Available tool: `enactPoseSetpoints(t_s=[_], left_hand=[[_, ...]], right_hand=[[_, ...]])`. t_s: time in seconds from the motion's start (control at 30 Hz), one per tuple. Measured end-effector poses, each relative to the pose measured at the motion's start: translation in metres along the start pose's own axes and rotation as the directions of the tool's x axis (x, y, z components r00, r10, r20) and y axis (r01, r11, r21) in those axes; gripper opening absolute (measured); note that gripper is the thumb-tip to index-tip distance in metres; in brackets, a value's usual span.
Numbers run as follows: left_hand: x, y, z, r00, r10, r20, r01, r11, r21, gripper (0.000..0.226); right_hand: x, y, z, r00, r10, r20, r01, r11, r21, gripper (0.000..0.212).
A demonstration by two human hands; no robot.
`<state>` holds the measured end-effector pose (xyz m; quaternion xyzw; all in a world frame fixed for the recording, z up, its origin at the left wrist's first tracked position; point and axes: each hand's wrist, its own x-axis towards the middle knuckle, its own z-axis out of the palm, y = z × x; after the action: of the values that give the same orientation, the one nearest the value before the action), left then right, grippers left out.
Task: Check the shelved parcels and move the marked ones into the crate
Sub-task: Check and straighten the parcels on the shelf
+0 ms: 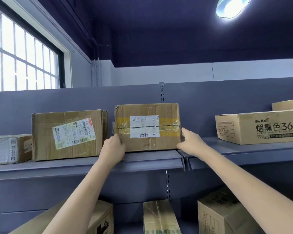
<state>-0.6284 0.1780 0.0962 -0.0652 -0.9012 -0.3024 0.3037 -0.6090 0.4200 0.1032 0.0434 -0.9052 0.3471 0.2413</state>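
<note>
A brown cardboard parcel [146,126] with yellow tape and a white shipping label stands at the middle of the top shelf [142,160]. My left hand [112,146] grips its lower left edge. My right hand [189,142] grips its lower right edge. The parcel rests on the shelf between both hands. No crate is in view.
A larger labelled parcel [68,134] stands just left of it, with a low taped parcel [8,149] at the far left. A printed carton [260,126] sits on the right shelf section. Three more boxes [159,217] stand on the shelf below. A slotted upright [161,92] divides the sections.
</note>
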Motion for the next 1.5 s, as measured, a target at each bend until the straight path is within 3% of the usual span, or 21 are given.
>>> enactPoseSetpoints(t_s=[0.13, 0.2, 0.37, 0.53, 0.73, 0.97, 1.2, 1.3, 1.4, 1.5], left_hand=[[-0.012, 0.009, 0.003, 0.995, 0.090, -0.054, -0.090, 0.996, -0.004, 0.020], [-0.020, 0.020, 0.005, 0.986, 0.144, -0.084, -0.146, 0.989, -0.021, 0.032], [-0.041, 0.063, 0.018, 0.962, 0.213, -0.168, -0.218, 0.976, -0.014, 0.053], [-0.059, 0.117, 0.045, 0.969, 0.227, -0.099, -0.234, 0.970, -0.073, 0.056], [-0.079, 0.195, 0.087, 0.962, 0.266, -0.059, -0.270, 0.960, -0.073, 0.055], [-0.086, 0.271, 0.146, 0.983, 0.183, 0.015, -0.180, 0.975, -0.130, 0.053], [-0.068, 0.312, 0.191, 0.991, 0.087, 0.103, -0.065, 0.978, -0.199, 0.047], [-0.049, 0.324, 0.203, 0.977, -0.026, 0.210, 0.067, 0.980, -0.189, 0.007], [-0.031, 0.329, 0.215, 0.966, -0.088, 0.244, 0.137, 0.971, -0.196, 0.021], [-0.023, 0.337, 0.220, 0.957, -0.072, 0.280, 0.146, 0.956, -0.255, 0.010]], right_hand=[[-0.016, 0.009, -0.006, 0.998, 0.000, -0.062, 0.003, 0.999, 0.042, 0.063], [-0.022, 0.016, -0.014, 0.997, -0.012, -0.074, 0.013, 1.000, 0.017, 0.068], [-0.039, 0.043, -0.049, 0.992, 0.025, -0.124, -0.029, 0.999, -0.026, 0.061], [-0.056, 0.085, -0.103, 0.968, 0.045, -0.246, -0.060, 0.997, -0.056, 0.053], [-0.064, 0.151, -0.183, 0.961, 0.066, -0.268, -0.091, 0.993, -0.080, 0.051], [-0.064, 0.232, -0.258, 0.951, 0.119, -0.285, -0.133, 0.991, -0.028, 0.047], [-0.037, 0.282, -0.283, 0.914, 0.159, -0.374, -0.120, 0.985, 0.127, 0.048], [-0.021, 0.292, -0.284, 0.899, 0.181, -0.398, -0.138, 0.981, 0.134, 0.048], [-0.009, 0.300, -0.281, 0.888, 0.219, -0.404, -0.171, 0.974, 0.151, 0.051], [0.000, 0.302, -0.280, 0.907, 0.246, -0.343, -0.198, 0.966, 0.169, 0.061]])
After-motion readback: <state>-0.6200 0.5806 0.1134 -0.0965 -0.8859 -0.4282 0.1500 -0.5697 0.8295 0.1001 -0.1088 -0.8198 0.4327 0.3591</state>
